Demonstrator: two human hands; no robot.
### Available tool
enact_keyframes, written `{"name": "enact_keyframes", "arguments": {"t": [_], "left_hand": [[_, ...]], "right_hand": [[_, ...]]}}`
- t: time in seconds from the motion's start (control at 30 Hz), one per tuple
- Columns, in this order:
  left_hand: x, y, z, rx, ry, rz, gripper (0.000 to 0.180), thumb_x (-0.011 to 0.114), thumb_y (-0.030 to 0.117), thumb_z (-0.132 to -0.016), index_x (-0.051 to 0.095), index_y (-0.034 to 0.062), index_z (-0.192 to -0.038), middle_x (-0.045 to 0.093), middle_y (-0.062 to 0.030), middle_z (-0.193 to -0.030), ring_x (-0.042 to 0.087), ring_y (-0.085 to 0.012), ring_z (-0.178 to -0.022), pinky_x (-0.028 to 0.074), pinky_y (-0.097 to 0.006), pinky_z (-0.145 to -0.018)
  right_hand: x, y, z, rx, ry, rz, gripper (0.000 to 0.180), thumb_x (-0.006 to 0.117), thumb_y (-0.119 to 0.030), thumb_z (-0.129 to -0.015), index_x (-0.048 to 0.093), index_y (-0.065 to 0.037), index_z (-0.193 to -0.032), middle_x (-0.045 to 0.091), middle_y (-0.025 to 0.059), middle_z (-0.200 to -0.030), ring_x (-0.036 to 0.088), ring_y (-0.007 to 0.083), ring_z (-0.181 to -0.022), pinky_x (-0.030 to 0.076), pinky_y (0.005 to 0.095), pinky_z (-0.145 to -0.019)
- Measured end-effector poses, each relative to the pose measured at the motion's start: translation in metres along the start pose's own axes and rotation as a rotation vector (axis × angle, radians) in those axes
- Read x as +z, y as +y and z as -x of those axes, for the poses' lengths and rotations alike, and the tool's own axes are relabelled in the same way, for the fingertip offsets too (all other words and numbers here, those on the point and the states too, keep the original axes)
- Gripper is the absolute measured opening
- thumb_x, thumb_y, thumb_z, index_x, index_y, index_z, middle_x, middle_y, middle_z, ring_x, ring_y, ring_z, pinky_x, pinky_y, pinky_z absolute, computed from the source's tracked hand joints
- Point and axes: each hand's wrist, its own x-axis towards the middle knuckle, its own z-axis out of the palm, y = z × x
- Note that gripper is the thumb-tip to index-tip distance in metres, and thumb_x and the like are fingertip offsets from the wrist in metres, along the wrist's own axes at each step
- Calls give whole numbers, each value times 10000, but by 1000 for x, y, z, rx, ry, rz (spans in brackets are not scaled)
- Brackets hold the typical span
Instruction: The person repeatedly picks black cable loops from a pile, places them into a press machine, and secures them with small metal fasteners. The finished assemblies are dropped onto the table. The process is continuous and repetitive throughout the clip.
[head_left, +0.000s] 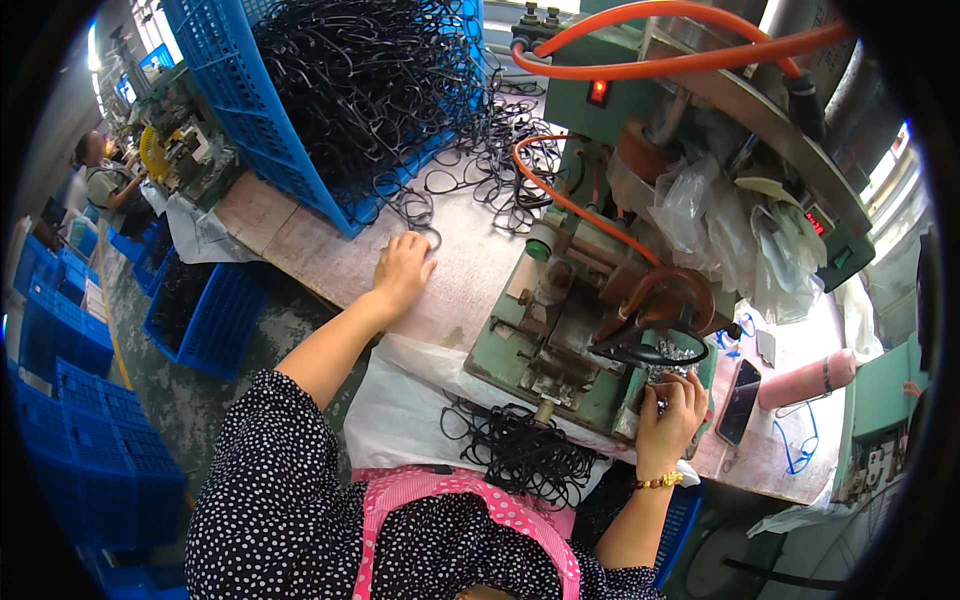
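Left hand (403, 272) flat, fingers spread over one loose black plastic spectacle frame (428, 238) beside the blue mesh crate (250, 110); right hand (668, 412) pinching small metal parts at the green bench press (560, 330); risk: fingers nipped, frames snagging.

My workbench (330, 250) is packed: a blue crate (270, 130) of black frames up top and a green machine (580, 330) in the middle. On the right there's a phone (740, 400) and a pink bottle (805, 380).

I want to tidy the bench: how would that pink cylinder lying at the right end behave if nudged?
The pink cylinder lies on its side on the table, so it would probably roll. It looks smooth and rigid, perhaps slippery. A phone beside it might stop it.
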Motion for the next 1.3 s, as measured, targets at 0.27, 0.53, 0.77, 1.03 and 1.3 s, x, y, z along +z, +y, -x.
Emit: {"name": "enact_keyframes", "arguments": {"t": [0.27, 0.53, 0.77, 1.03, 1.3], "left_hand": [[-50, -7, -62, -496, 234, 1143, 159, 637, 192, -963, 600, 98, -841, 631, -4, -757, 546, -82, -630, 440, -231, -571], [-95, 52, -48, -578, -299, 1186, 189, 666, 252, -941, 587, 133, -818, 580, 31, -635, 483, -65, -469, 386, -206, -443], [-55, 98, -8, -573, -428, 1218, 153, 664, 180, -922, 543, 89, -897, 560, 5, -701, 524, -71, -513, 399, -217, -435], [-37, 96, 11, -525, -489, 997, 172, 587, 222, -982, 588, 57, -1028, 620, -30, -705, 496, -64, -456, 362, -216, -396], [-93, 120, 8, -410, -187, 1132, 211, 579, 227, -1005, 675, 48, -1060, 574, -2, -649, 456, -44, -525, 330, -189, -487]], "right_hand": [[-2, -1, -2, 175, 33, -142, 57, 636, -37, -878, 616, -19, -928, 663, 103, -927, 624, 292, -938, 433, 392, -922], [4, 4, 2, 388, 164, -751, 65, 619, -9, -934, 626, 2, -997, 641, 26, -910, 578, 100, -802, 491, 256, -757], [-6, -6, 4, 436, 117, -1157, 157, 627, 17, -934, 616, -16, -1088, 636, 26, -955, 608, 115, -850, 492, 235, -774], [-25, -26, -4, 519, 39, -1384, 146, 638, 27, -924, 690, 16, -1060, 704, 73, -1017, 666, 140, -953, 510, 258, -877], [-29, -34, -9, 554, -7, -1435, 134, 655, 33, -906, 691, -14, -1026, 678, 3, -962, 617, 65, -899, 474, 202, -834]]}}
